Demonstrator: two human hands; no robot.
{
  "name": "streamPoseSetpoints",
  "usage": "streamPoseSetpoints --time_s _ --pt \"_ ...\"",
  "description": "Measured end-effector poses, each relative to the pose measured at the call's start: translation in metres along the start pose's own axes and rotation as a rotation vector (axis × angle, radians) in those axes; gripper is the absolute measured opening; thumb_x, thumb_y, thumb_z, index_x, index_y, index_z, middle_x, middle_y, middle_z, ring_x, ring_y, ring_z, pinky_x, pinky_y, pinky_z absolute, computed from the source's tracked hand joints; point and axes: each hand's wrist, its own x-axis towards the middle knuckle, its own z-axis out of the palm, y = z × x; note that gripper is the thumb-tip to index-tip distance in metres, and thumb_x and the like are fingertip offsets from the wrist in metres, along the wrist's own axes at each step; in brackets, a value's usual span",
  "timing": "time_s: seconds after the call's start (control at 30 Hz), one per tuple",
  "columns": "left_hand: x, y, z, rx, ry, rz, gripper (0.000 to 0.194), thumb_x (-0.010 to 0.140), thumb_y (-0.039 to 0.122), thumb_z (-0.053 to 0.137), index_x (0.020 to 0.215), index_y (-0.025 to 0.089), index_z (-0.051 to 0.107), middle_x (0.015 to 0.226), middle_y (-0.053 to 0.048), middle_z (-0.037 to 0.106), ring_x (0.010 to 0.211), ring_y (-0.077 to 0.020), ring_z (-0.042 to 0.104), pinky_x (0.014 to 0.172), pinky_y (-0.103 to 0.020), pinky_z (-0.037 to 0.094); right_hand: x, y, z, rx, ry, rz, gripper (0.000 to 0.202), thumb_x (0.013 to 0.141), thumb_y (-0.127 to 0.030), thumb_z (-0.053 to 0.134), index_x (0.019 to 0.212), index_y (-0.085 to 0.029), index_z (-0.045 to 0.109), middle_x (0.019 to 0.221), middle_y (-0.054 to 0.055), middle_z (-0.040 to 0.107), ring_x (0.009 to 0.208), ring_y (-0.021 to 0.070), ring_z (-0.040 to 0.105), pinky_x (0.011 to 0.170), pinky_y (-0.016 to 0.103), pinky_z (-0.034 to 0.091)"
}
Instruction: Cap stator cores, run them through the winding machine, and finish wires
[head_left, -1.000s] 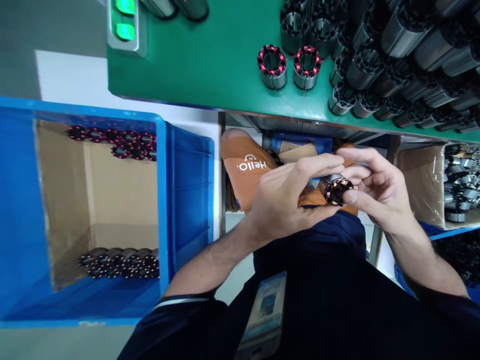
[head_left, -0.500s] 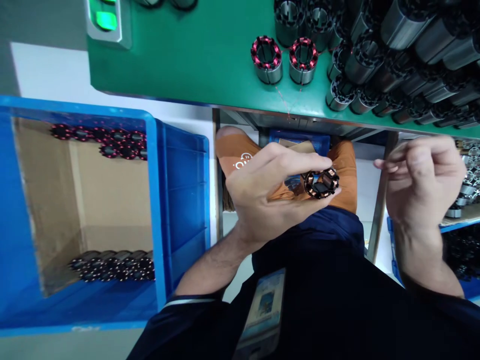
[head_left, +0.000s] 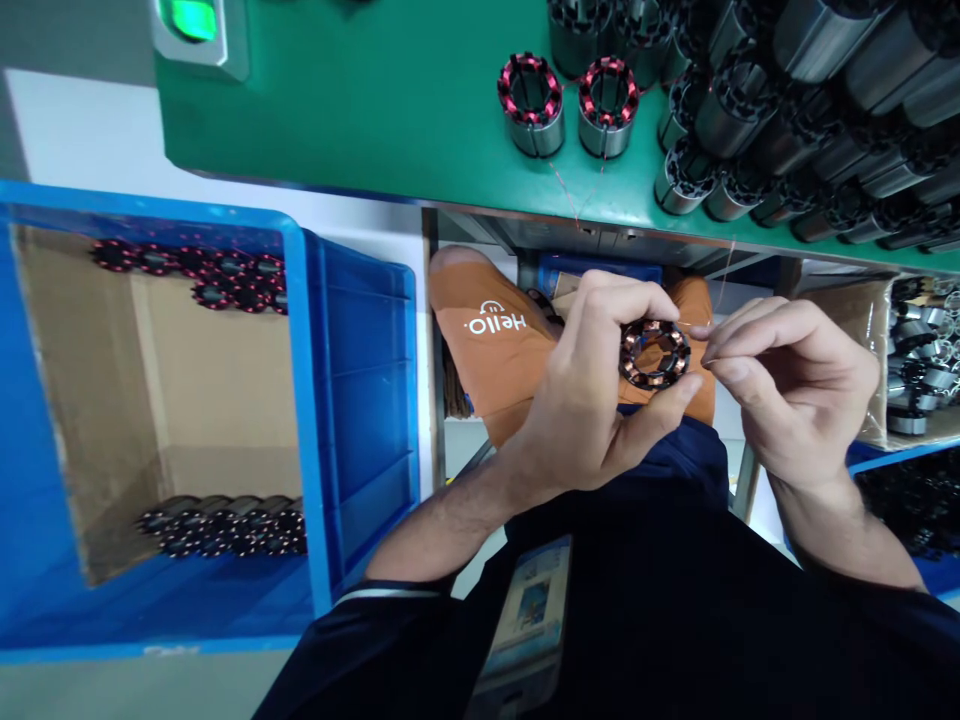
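Between the thumb and fingers of my left hand (head_left: 592, 385) is a motor stator (head_left: 627, 378), a black-toothed ring with copper windings, its open end facing up toward me. Close by on the right, my right hand (head_left: 795, 385) pinches a thin copper wire (head_left: 691, 324) that runs to the stator's edge. Both hands are above my lap. On the green bench top, two stators with red windings, a left one (head_left: 534, 135) and a right one (head_left: 604, 138), stand upright near the front edge, fine wire ends trailing from them.
Several grey stators (head_left: 684, 185) crowd the right of the green bench (head_left: 360, 120). At left, a blue crate (head_left: 319, 420) lined with cardboard holds red-wound and copper-wound stators. A carton of metal cores (head_left: 919, 350) is at right. A green-lit switch (head_left: 193, 20) sits at the bench corner.
My right hand has come in leftward, close to the stator. My left hand has turned the stator so that its round open end shows more fully.
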Motion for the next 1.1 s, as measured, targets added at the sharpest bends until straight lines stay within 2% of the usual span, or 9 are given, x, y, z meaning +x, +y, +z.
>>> streamPoseSetpoints --time_s 0.23,0.37,0.53,0.67,0.77,0.83,0.97,1.03,1.1 --pt "0.001 -0.010 0.006 0.170 0.100 0.146 0.028 0.110 0.048 0.080 0.121 0.027 0.066 0.104 -0.008 0.079 0.102 -0.0277 0.079 0.096 -0.046 0.068 -0.013 0.012 0.029 0.370 -0.064 0.294 0.031 0.096 -0.062 0.101 0.117 -0.041 0.095 0.106 0.001 0.088 0.094 0.0245 0.083 0.089 0.044 0.074" --pt "-0.003 -0.016 0.004 0.284 -0.006 0.215 0.028 0.113 0.047 0.079 0.120 0.022 0.070 0.103 -0.011 0.082 0.100 -0.0299 0.082 0.097 -0.048 0.067 -0.015 0.018 0.032 0.401 -0.016 0.284 0.024 0.095 -0.059 0.103 0.108 -0.039 0.097 0.092 0.000 0.084 0.078 0.0179 0.072 0.073 0.035 0.067" --pt "-0.002 -0.007 0.003 0.385 0.070 0.288 0.021 0.112 0.034 0.069 0.129 0.022 0.074 0.113 -0.010 0.079 0.095 -0.0235 0.074 0.081 -0.040 0.066 -0.005 0.014 0.016 0.301 -0.111 0.182 0.018 0.102 -0.054 0.099 0.103 -0.037 0.094 0.100 0.003 0.082 0.087 0.0216 0.076 0.078 0.039 0.072" --pt "0.003 0.001 -0.010 -0.013 -0.132 -0.043 0.021 0.108 0.040 0.084 0.122 0.027 0.076 0.109 -0.007 0.075 0.087 -0.0186 0.074 0.076 -0.034 0.067 0.011 -0.006 -0.014 -0.014 -0.245 -0.050 0.009 0.100 -0.044 0.101 0.107 -0.041 0.096 0.131 0.006 0.083 0.126 0.0340 0.080 0.111 0.057 0.074" --pt "0.000 -0.006 -0.018 -0.633 -0.523 -0.561 0.046 0.125 0.068 0.049 0.124 0.029 0.075 0.089 -0.003 0.079 0.057 -0.0159 0.069 0.058 -0.033 0.063 0.018 -0.023 -0.035 -0.280 -0.378 -0.193 0.019 0.098 -0.032 0.102 0.111 -0.043 0.095 0.156 0.002 0.082 0.140 0.0373 0.080 0.124 0.059 0.070" --pt "-0.009 -0.014 -0.019 -0.832 -0.609 -0.746 0.066 0.125 0.078 0.033 0.134 0.027 0.074 0.077 0.000 0.075 0.043 -0.0151 0.061 0.047 -0.032 0.056 0.019 -0.026 -0.044 -0.311 -0.418 -0.126 0.012 0.101 -0.033 0.099 0.110 -0.038 0.093 0.154 0.004 0.085 0.137 0.0364 0.084 0.117 0.055 0.074" --pt "-0.026 -0.017 -0.010 -0.225 -0.152 -0.333 0.076 0.092 0.074 0.099 0.149 0.032 0.073 0.101 -0.002 0.080 0.069 -0.0159 0.074 0.058 -0.027 0.058 0.015 -0.013 -0.043 -0.009 -0.468 0.300 0.024 0.105 -0.047 0.096 0.097 -0.027 0.086 0.124 0.010 0.093 0.116 0.0303 0.090 0.096 0.042 0.078" --pt "-0.026 -0.011 -0.005 0.089 -0.078 -0.076 0.065 0.086 0.054 0.110 0.140 0.033 0.079 0.115 -0.004 0.085 0.090 -0.0196 0.082 0.071 -0.028 0.063 0.013 -0.009 -0.040 0.097 -0.507 0.402 0.029 0.105 -0.050 0.096 0.094 -0.026 0.085 0.121 0.009 0.093 0.106 0.0275 0.090 0.093 0.042 0.079" --pt "-0.020 -0.002 -0.005 0.119 -0.113 -0.010 0.042 0.094 0.038 0.103 0.130 0.031 0.083 0.116 -0.003 0.088 0.096 -0.0207 0.085 0.076 -0.029 0.065 0.012 -0.011 -0.043 0.068 -0.476 0.362 0.022 0.101 -0.047 0.101 0.095 -0.029 0.088 0.132 0.008 0.091 0.116 0.0309 0.088 0.100 0.048 0.079"
